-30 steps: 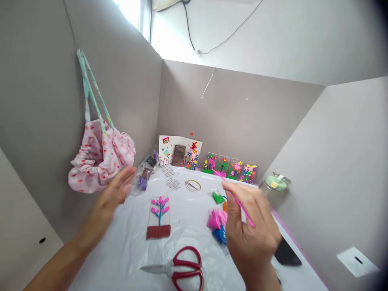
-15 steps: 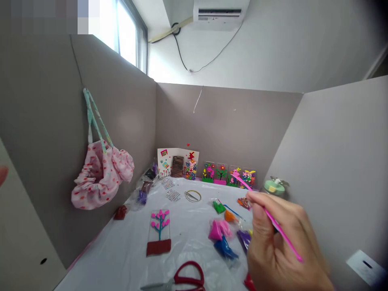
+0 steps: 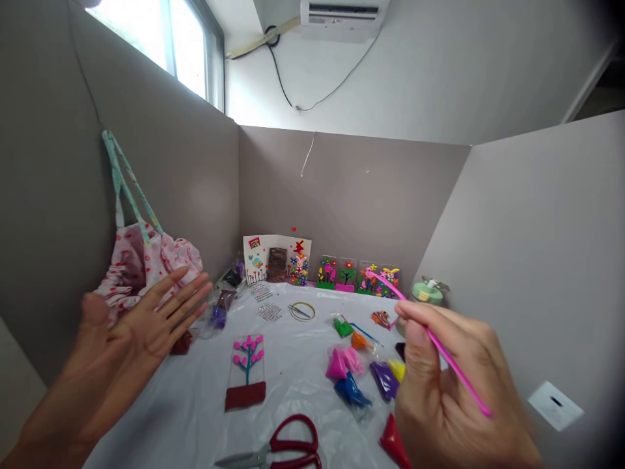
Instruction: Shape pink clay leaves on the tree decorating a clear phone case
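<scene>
My right hand [image 3: 454,384] pinches a thin pink modelling tool [image 3: 461,374] between thumb and fingers, raised above the right side of the table. The tool's slightly bent tip points up and to the left. At the left, my left hand [image 3: 141,329] is held up, palm showing and fingers spread, with nothing in it. Between the hands lies a clear rectangular panel [image 3: 247,371] bearing a clay tree with a teal trunk, pink leaves and a brown base. Red-handled scissors [image 3: 293,443] lie at the front edge of the view, partly cut off.
Bags of coloured clay, including pink [image 3: 344,362], blue [image 3: 352,391], purple [image 3: 384,380] and red [image 3: 393,443], lie near my right hand. Decorated panels [image 3: 347,275] lean at the back wall. A green-lidded jar [image 3: 426,292] stands back right. A pink cloth bag [image 3: 146,260] hangs left.
My left hand has come into view from the left edge, palm open. The view has shifted slightly, so the table things sit a little further left. My right hand keeps the pink tool.
</scene>
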A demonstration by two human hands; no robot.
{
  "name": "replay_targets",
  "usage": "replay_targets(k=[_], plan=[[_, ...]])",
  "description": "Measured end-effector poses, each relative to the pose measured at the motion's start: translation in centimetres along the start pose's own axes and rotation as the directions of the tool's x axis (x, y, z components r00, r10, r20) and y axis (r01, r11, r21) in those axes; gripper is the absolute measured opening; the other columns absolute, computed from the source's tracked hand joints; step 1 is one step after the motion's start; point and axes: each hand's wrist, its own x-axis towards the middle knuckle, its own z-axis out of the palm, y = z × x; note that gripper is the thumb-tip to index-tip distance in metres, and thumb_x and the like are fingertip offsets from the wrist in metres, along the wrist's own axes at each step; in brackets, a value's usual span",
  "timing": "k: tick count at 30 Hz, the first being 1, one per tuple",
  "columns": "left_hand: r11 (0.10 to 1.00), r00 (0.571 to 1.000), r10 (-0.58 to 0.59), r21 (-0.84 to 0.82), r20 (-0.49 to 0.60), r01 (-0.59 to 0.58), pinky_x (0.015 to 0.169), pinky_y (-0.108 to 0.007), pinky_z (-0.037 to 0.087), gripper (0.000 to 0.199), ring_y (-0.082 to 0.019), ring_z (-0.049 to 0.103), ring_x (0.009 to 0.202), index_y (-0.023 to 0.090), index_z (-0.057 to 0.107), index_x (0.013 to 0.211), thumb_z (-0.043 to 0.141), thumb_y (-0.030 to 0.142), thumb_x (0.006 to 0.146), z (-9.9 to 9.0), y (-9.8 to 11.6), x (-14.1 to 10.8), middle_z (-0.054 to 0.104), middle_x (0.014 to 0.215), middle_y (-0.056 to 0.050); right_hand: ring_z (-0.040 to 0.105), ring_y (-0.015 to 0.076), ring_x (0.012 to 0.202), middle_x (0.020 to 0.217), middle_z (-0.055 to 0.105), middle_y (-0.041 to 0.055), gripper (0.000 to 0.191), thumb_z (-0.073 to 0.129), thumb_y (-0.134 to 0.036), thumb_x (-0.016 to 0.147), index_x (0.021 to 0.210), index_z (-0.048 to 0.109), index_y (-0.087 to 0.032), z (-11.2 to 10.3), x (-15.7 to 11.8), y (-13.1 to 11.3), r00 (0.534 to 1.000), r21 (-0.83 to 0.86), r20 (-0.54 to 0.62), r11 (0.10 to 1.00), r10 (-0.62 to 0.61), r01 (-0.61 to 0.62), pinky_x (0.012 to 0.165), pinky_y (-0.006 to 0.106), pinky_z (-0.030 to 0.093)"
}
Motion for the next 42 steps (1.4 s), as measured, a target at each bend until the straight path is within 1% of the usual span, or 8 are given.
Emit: replay_targets(k=[8, 14, 16, 19, 23, 26, 34, 42], plan=[[0.988, 0.99, -0.129, -0.08, 0.051, 0.133, 0.111, -0.038, 0.053, 0.072, -0.033, 0.049, 0.144, 0.021, 0.061, 0.142, 0.053, 0.071, 0.091, 3.1, 0.3, 0.4, 0.06, 0.149, -0.013, 0.07, 0.0184, 0.087, 0.095, 0.073, 0.0061, 0.024, 0.064, 0.0, 0.093, 0.11, 0.072, -0.015, 0.3, 0.1, 0.9, 0.998, 0.008, 0.067, 1.0, -0.007, 0.006, 0.082, 0.032, 0.055], [0.986, 0.991, -0.135, -0.094, 0.003, 0.135, 0.106, -0.034, 0.057, 0.057, -0.032, 0.056, 0.138, 0.016, 0.069, 0.13, 0.057, 0.059, 0.095, 3.1, -0.2, 0.1, 0.07, 0.135, -0.016, 0.067, 0.0204, 0.093, 0.099, 0.07, 0.0079, 0.022, 0.05, -0.01, 0.103, 0.115, 0.068, -0.014, 3.2, -1.4, 2.9, 0.906, -0.009, 0.423, 1.0, -0.017, 0.023, 0.087, 0.035, 0.053], [0.978, 0.987, -0.155, -0.148, -0.049, 0.146, 0.103, -0.033, 0.059, 0.054, -0.031, 0.059, 0.135, 0.014, 0.069, 0.13, 0.057, 0.055, 0.097, 3.0, -0.4, 0.6, 0.07, 0.134, -0.017, 0.065, 0.0223, 0.095, 0.1, 0.07, 0.0092, 0.025, 0.045, -0.01, 0.104, 0.115, 0.068, -0.015, 5.0, -2.8, 3.6, 0.748, -0.096, 0.662, 0.995, 0.047, 0.023, 0.087, 0.037, 0.052], [0.925, 0.961, -0.255, -0.316, -0.112, 0.209, 0.097, -0.036, 0.063, 0.047, -0.031, 0.066, 0.126, 0.01, 0.067, 0.132, 0.055, 0.043, 0.101, 2.3, -1.4, 2.1, 0.072, 0.129, -0.02, 0.064, 0.0246, 0.104, 0.11, 0.068, 0.0129, 0.027, 0.046, -0.005, 0.101, 0.114, 0.068, -0.015, 8.2, -6.1, 4.5, 0.328, -0.235, 0.926, 0.965, 0.187, 0.112, 0.089, 0.039, 0.053], [0.88, 0.926, -0.334, -0.409, -0.174, 0.241, 0.088, -0.036, 0.067, 0.048, -0.026, 0.074, 0.111, 0.009, 0.062, 0.137, 0.039, 0.038, 0.107, 0.4, -4.4, 5.3, 0.074, 0.121, -0.02, 0.069, 0.0209, 0.099, 0.11, 0.07, 0.0071, 0.014, 0.063, -0.022, 0.1, 0.111, 0.068, -0.014, 10.8, -11.4, 5.1, 0.044, -0.195, 0.981, 0.967, 0.19, 0.163, 0.087, 0.04, 0.059], [0.855, 0.882, -0.402, -0.446, -0.245, 0.266, 0.08, -0.034, 0.069, 0.046, -0.023, 0.077, 0.099, 0.011, 0.057, 0.139, 0.035, 0.035, 0.107, -1.1, -6.9, 7.1, 0.076, 0.11, -0.016, 0.07, 0.0212, 0.1, 0.118, 0.068, 0.0073, 0.028, 0.066, -0.034, 0.099, 0.12, 0.065, -0.016, 11.0, -13.8, 5.4, -0.085, -0.156, 0.981, 0.973, 0.172, 0.17, 0.086, 0.042, 0.061], [0.782, 0.774, -0.562, -0.493, -0.292, 0.382, 0.073, -0.031, 0.067, 0.023, -0.014, 0.075, 0.079, 0.012, 0.065, 0.105, 0.042, 0.012, 0.105, -3.2, -11.4, 7.3, 0.073, 0.09, -0.003, 0.071, 0.0216, 0.099, 0.106, 0.074, 0.0096, 0.019, 0.053, -0.006, 0.1, 0.107, 0.068, -0.014, 6.3, -13.3, 5.8, -0.072, -0.035, 0.997, 0.995, 0.042, 0.093, 0.084, 0.032, 0.054], [0.874, 0.869, -0.449, -0.305, -0.208, 0.378, 0.07, -0.017, 0.063, 0.035, -0.006, 0.058, 0.054, 0.015, 0.067, 0.084, 0.041, -0.004, 0.097, -1.7, -12.7, 6.7, 0.056, 0.062, 0.006, 0.072, 0.0205, 0.087, 0.094, 0.077, 0.0047, 0.019, 0.061, -0.033, 0.102, 0.095, 0.069, -0.018, 3.2, -17.7, 4.8, -0.025, -0.096, 0.995, 0.995, 0.096, -0.011, 0.067, 0.027, 0.045]])
